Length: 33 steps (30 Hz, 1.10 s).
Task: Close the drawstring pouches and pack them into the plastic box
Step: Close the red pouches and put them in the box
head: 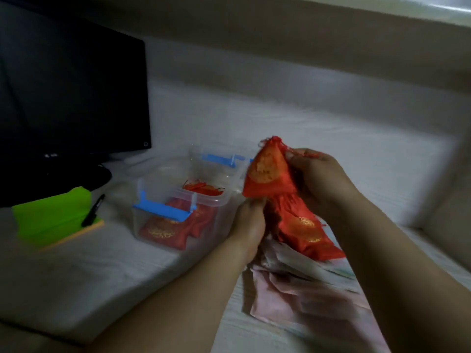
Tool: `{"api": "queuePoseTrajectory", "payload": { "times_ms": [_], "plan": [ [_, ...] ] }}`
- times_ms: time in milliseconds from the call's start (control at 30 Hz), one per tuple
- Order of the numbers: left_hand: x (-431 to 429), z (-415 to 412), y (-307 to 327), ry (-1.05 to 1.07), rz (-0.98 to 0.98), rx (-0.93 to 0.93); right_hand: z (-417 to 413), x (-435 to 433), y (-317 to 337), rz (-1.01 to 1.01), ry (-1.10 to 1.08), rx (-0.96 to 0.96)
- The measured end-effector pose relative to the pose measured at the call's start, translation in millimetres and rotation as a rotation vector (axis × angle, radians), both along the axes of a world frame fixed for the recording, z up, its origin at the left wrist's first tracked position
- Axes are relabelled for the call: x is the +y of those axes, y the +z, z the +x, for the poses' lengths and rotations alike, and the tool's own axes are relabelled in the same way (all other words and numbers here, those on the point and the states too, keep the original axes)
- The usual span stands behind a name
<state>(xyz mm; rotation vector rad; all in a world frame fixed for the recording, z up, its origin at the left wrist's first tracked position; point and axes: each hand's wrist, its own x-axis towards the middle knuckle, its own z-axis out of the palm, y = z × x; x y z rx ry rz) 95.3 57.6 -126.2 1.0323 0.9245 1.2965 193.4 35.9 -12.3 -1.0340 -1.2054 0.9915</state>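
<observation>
Partway done: several packed pouches (163, 230) already lie in the clear plastic box (204, 197). The left hand (248, 220) pinches the lower corner of a raised red drawstring pouch (267, 171). The right hand (318, 179) grips its cord side, and the mouth looks nearly cinched. Loose pouches (303, 233) remain below the hands, beside the box.

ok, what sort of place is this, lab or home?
Likely a home bedroom, not a lab: the work surface is a white-sheeted mattress, a dark screen stands at left, and a green notepad with a pen lies nearby.
</observation>
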Motion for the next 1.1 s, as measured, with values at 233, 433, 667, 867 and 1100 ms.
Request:
{"api": "queuePoseTrajectory", "payload": {
  "times_ms": [233, 433, 667, 867, 1100],
  "plan": [
    [-8, -6, 7, -0.046, 0.079, 0.100, -79, 23, 22, -0.136, 0.144, 0.047],
    [-3, -3, 12, -0.076, 0.053, 0.134, -53, 21, -2, -0.019, -0.196, -0.444],
    [11, 3, -11, 0.028, 0.131, 0.087, 20, 10, -35, -0.094, -0.339, -0.373],
    [19, 4, -22, 0.103, 0.267, 0.403, 81, 8, -76, -0.150, -0.488, -0.462],
    [25, 7, -30, 0.090, 0.302, 0.602, 97, 8, -104, -0.143, -0.420, -0.730]
  ]
}}
